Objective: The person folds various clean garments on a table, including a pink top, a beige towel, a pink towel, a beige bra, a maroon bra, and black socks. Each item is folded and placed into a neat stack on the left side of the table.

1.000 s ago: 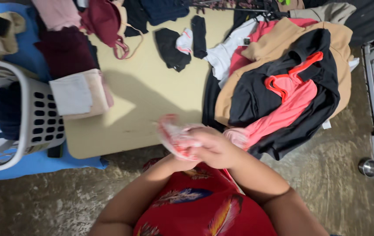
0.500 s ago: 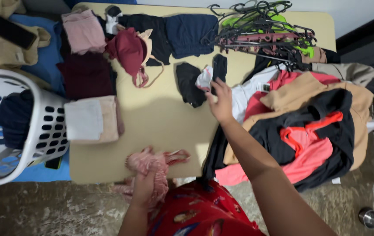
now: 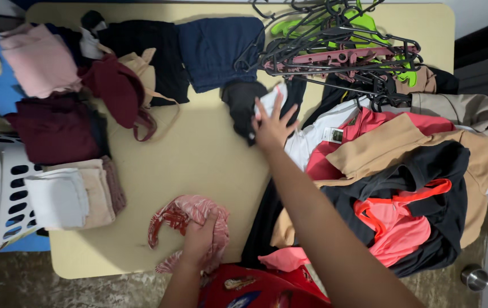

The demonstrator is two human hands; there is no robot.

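My left hand (image 3: 199,240) presses down on a crumpled pink and red patterned garment (image 3: 171,218) at the near edge of the beige table (image 3: 198,159). My right hand (image 3: 271,126) reaches far across the table with fingers spread. It lies flat on a small pile of black and white pieces (image 3: 245,102), next to a white garment (image 3: 306,142).
A heap of clothes in tan, black and coral (image 3: 403,182) covers the right side. Tangled hangers (image 3: 335,45) lie at the far right. Folded stacks (image 3: 78,197) and a maroon bra (image 3: 119,91) sit on the left by a white laundry basket (image 3: 4,205). A metal cup (image 3: 475,278) stands on the floor.
My hands parted: the left set the pink garment down on the near table edge, while the right reached out and now rests on the black and white pile. The view moved closer to the table.
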